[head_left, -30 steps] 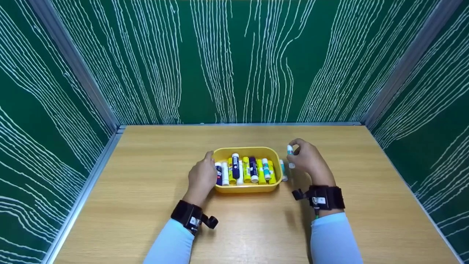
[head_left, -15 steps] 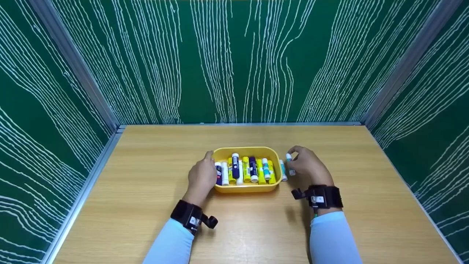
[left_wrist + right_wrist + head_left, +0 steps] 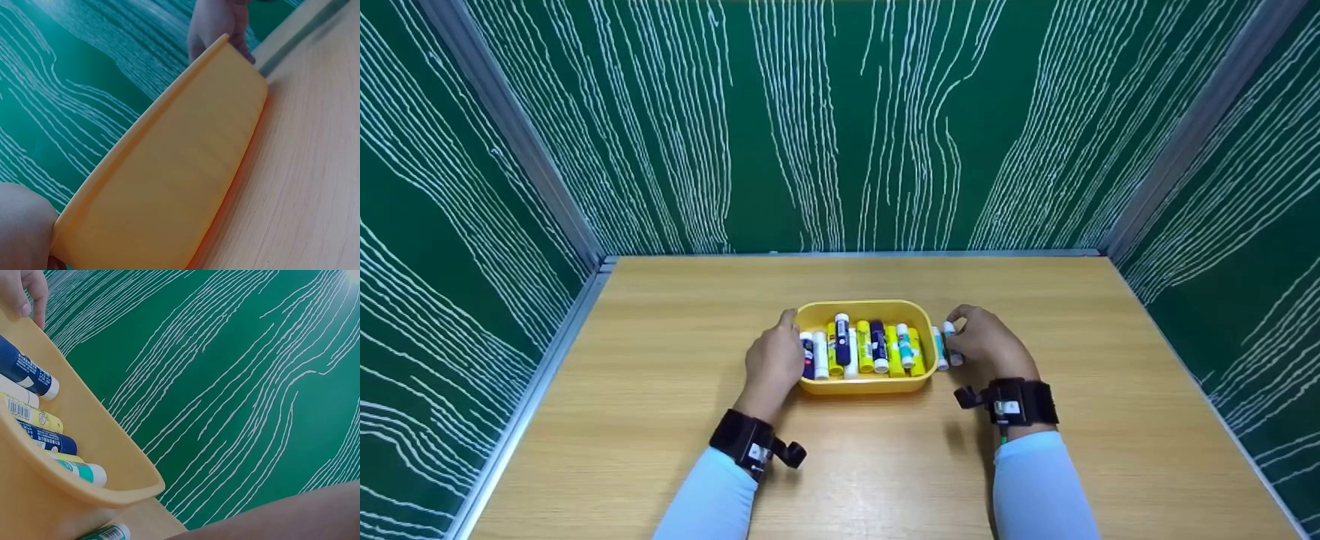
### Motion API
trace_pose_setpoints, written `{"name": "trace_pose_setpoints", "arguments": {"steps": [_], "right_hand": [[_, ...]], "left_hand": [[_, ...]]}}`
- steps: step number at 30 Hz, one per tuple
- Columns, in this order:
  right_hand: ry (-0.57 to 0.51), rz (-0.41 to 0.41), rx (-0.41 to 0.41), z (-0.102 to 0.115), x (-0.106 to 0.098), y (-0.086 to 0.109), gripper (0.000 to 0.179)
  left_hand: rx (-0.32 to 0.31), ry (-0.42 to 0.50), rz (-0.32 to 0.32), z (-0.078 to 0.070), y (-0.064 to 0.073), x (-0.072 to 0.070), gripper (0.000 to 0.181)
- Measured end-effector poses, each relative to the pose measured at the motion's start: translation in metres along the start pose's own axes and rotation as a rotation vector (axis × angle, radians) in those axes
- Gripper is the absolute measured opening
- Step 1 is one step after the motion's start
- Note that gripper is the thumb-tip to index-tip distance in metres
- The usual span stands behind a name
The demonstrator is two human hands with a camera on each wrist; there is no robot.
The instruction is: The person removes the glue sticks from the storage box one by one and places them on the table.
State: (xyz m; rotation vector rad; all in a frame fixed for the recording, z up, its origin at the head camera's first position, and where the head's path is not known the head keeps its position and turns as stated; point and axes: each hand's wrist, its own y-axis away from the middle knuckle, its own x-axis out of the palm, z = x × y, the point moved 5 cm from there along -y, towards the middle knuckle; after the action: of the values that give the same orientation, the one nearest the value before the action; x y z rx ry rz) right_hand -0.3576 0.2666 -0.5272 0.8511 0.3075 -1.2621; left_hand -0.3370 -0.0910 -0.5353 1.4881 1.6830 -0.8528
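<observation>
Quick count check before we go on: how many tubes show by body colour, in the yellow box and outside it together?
Yellow tubes: 4
Dark blue tubes: 3
White tubes: 2
Teal-and-white tubes: 3 (one in the box, one beside it, one in the right hand)
Total: 12 visible; any buried underneath can't be seen.

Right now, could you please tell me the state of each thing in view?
Yellow tub: upright, uncovered, loaded.
Glue sticks in the tub: lying side by side, some on top of others.
Glue stick outside the tub: beside the right-hand end, unheld.
Held glue stick: pinched.
Left hand: gripping the tub's rim.
Right hand: pinching.
</observation>
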Motion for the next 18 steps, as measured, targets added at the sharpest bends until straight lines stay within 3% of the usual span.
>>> {"name": "trace_pose_setpoints", "arguments": {"steps": [8,18], "right_hand": [[0.013,-0.023,-0.006,-0.0003,0.0003,-0.0024,0.049],[-0.006,-0.003,0.002,-0.0023,0.0058,-0.0059,0.051]], "left_hand": [[0.032,-0.031,-0.030,-0.0001,0.0005,-0.0013,0.044],[0.023,-0.019,-0.023,-0.0007,0.0005,-0.0002,0.045]]}}
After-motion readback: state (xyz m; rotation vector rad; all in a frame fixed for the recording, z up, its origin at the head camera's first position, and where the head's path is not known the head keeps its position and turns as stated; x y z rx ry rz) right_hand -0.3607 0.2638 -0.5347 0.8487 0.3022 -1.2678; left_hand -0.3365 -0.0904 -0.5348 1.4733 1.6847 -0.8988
